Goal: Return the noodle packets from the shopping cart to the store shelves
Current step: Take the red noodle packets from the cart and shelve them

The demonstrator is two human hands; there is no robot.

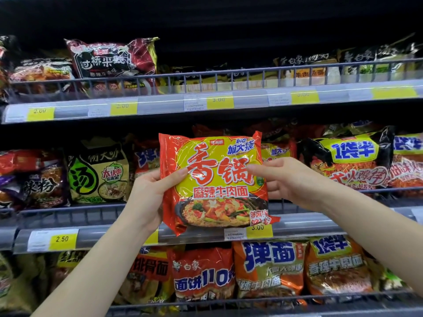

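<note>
I'm facing the shelves (297, 219), three tiers packed with noodle bags behind wire rails. In front of the middle tier I hold the noodle packet (212, 181) upright, just short of the rail. My left hand (148, 193) pinches its left edge, thumb on the face; my right hand (288, 179) pinches the right edge. It looks light, crinkly and slick, with a brittle block inside, so I'd keep hold at the side edges, gently.

Noodle packet (212, 179) sits mid-frame in front of the middle shelf (320, 219), left hand (148, 193) on its left edge, right hand (288, 179) on its right. More packets above and below.
</note>
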